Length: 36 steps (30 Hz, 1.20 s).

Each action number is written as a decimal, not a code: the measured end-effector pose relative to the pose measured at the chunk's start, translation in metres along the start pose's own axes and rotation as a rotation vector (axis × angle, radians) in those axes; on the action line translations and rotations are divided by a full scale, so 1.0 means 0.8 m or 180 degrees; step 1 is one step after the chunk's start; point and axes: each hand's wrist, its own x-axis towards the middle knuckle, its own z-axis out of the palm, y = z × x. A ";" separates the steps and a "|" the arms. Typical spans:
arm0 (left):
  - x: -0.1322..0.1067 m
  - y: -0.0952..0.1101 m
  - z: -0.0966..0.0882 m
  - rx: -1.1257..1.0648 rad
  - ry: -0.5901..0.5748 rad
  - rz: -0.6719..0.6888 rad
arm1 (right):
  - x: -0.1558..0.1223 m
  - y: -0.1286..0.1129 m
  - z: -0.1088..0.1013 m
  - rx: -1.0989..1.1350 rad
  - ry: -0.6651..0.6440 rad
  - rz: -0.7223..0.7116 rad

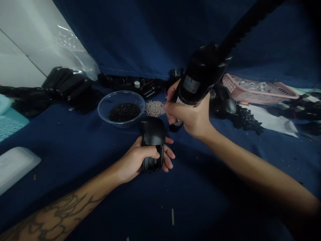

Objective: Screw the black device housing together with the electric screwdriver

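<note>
1. The fingers (169, 155) of the left hand (136, 161) are slightly spread and curl up beneath a black plastic casing (152, 132), their tips showing past its far edge. The thumb lies across the casing's face, pinning it against them.
2. The fingers (173, 112) of the right hand (189, 115) are closed around the grip of a black electric screwdriver (200, 73). The index finger reaches forward along the side.
3. The casing is held just above the bench, in front of the body and left of the screwdriver. The screwdriver stands nearly upright, its lower end just beside the casing, and a ribbed black cord (248, 26) rises from its top.
4. Just beyond the casing, a clear bowl (101, 107) holds black granules (124, 112), and a heap of tiny silver screws (154, 108) lies beside it on the blue cloth (75, 147) covering the bench.
5. Farther back are black parts (67, 90) on the left and a pink basket (258, 90) on the right. A white tray (15, 167) sits at the left edge, and white paper (271, 120) lies near the right.
</note>
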 end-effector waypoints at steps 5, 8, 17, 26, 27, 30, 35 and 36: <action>-0.001 0.001 0.001 -0.0007 0.0007 -0.0005 | 0.000 0.005 -0.002 0.0036 -0.0051 0.0035; -0.001 0.001 0.002 -0.0025 0.0014 -0.0015 | -0.006 0.018 0.000 0.0064 -0.0033 0.0157; -0.002 0.002 0.004 -0.0011 0.0108 -0.0003 | -0.014 0.041 0.007 0.0086 0.0254 0.0478; -0.001 -0.002 0.003 -0.0055 0.0239 0.0171 | -0.003 0.068 -0.024 0.0946 0.0879 0.0649; -0.001 -0.002 0.002 -0.0046 0.0209 0.0179 | -0.003 0.069 -0.026 0.0983 0.0892 0.0666; -0.001 -0.001 0.003 0.0015 0.0137 0.0301 | -0.002 0.069 -0.028 0.1067 0.0795 0.0690; -0.003 0.003 0.007 -0.0095 0.0293 0.0245 | 0.005 0.047 -0.024 0.1111 0.0251 0.0743; -0.003 0.004 0.007 -0.0142 0.0326 0.0182 | 0.007 0.040 -0.023 0.1102 0.0236 0.0698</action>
